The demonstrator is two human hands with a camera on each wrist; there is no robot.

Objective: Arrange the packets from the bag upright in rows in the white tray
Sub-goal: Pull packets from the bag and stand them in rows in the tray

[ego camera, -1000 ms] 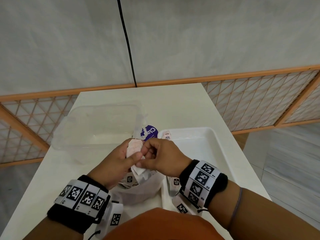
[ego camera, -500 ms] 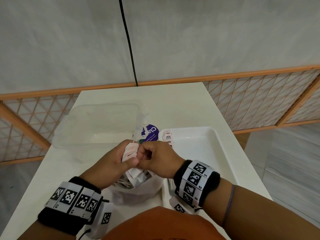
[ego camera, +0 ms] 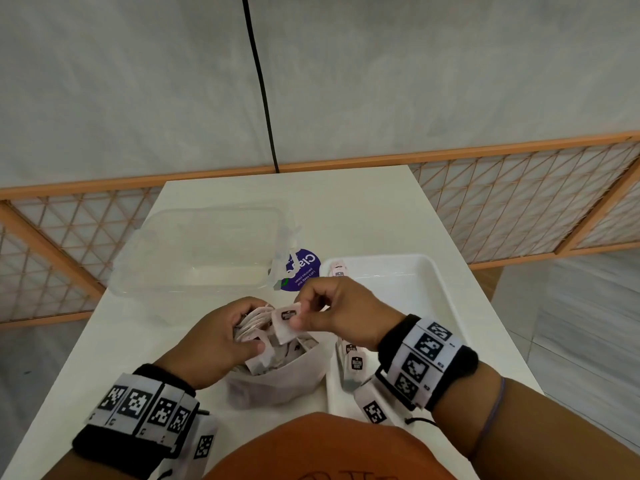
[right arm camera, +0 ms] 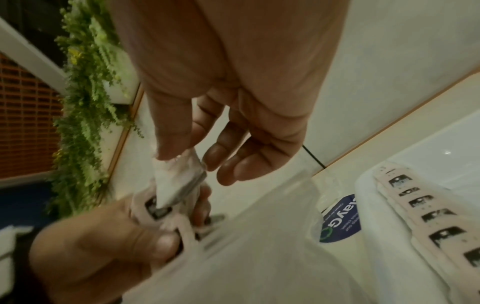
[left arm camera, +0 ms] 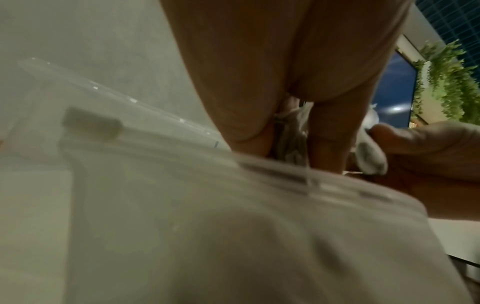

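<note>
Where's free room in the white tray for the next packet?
Bare floor of the white tray runs right of the packet row along its left wall, out to the right wall. Crowded: near-left corner under the right hand, holding a packet.

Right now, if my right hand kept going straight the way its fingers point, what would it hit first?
The right hand, pinching one packet, points left toward the left hand and its bunch of packets. It would likely meet those first, though depth is uncertain.

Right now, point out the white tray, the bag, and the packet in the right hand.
white tray [ego camera: 446,289], head view, right rim.
bag [ego camera: 287,379], head view, front wall.
packet [ego camera: 284,325], head view, its face below the label.
</note>
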